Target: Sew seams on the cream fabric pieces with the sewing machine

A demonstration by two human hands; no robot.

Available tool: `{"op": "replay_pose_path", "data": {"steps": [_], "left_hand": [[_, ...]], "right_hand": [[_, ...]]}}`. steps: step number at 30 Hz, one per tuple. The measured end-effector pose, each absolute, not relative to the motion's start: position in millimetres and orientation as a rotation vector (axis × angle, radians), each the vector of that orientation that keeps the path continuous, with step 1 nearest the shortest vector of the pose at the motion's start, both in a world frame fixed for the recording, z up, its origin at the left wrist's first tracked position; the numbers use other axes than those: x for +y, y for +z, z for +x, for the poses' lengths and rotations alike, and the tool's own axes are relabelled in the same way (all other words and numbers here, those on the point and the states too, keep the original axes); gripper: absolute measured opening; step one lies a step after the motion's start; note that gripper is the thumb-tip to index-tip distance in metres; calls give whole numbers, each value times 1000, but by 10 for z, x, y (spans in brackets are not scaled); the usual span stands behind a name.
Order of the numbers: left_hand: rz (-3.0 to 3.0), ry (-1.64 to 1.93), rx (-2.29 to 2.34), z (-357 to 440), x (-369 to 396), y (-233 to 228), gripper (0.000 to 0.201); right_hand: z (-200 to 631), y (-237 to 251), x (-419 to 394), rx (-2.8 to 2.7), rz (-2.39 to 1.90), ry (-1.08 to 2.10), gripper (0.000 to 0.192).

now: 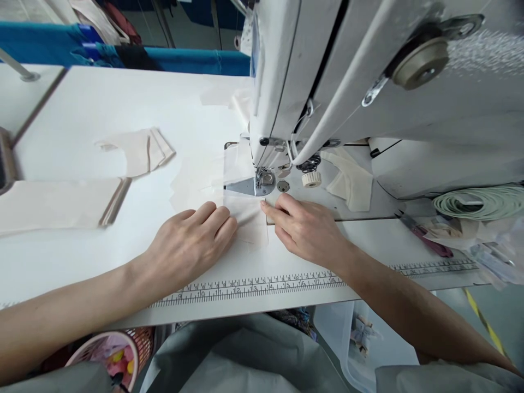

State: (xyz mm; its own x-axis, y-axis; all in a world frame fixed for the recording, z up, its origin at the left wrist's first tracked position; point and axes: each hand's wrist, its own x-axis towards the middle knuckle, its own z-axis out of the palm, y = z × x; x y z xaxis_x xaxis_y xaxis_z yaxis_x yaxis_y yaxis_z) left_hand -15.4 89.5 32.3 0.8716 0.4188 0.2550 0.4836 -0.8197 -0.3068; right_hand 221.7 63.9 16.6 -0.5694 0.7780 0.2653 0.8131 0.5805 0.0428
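A thin, sheer white fabric piece [251,218] lies in front of the needle of a sewing machine [282,98]. My left hand [194,240] rests on its left side, fingers curled and closed on it. At its right edge is my right hand [305,226], with the index fingertip on the cloth just below the presser foot [265,179]. The other right fingers are bent, and the thumb is hidden underneath. Some of the sheer cloth is hard to tell from the white tabletop.
Stacked cream fabric pieces [61,204] and a smaller folded stack [141,153] lie left. More cream pieces [350,177] sit under the machine arm. Right are maroon-handled snips [434,240] and a coiled pale-green cord [483,202]. A printed ruler [254,289] follows the front edge, above a pink basket [141,341].
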Motion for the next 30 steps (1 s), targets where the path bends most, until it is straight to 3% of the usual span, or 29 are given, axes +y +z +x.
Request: {"op": "replay_pose_path", "data": {"steps": [6, 30], "left_hand": [[-2669, -226, -666, -146, 884, 321, 5], [-2630, -252, -707, -137, 936, 297, 12]], "right_hand": [[2218, 170, 646, -2575, -1296, -270, 37], [2222, 180, 634, -2591, -1289, -272, 38]]}}
